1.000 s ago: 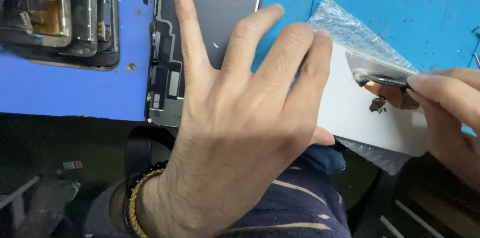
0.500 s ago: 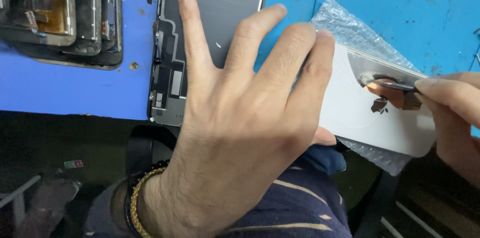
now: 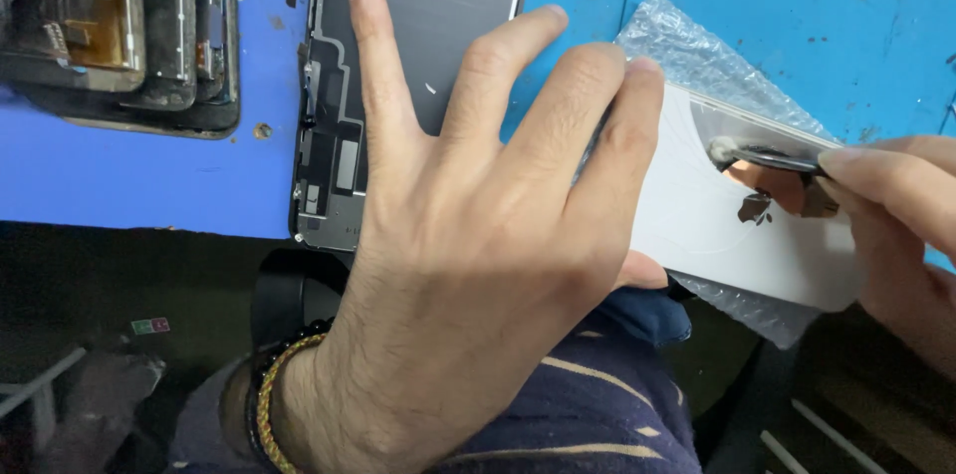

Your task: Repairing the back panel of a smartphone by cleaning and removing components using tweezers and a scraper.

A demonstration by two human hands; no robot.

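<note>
On blue mat (image 3: 139, 175), 2 hands (image 3: 478, 265), 1 white panel (image 3: 717, 235), 1 screen (image 3: 438, 26)

A white, flat phone back panel (image 3: 717, 235) lies tilted at the near right edge of the blue surface, inside a clear crinkled plastic bag (image 3: 697, 51) — its near corner overhanging. A thin dark tool (image 3: 762, 153) presses on its far right part — tip touching the panel.

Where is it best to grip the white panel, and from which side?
Probably by the long edges of the white panel, coming from its near edge, which overhangs the blue table. It is thin and flat; the left hand covers one end, the right hand the other.
</note>
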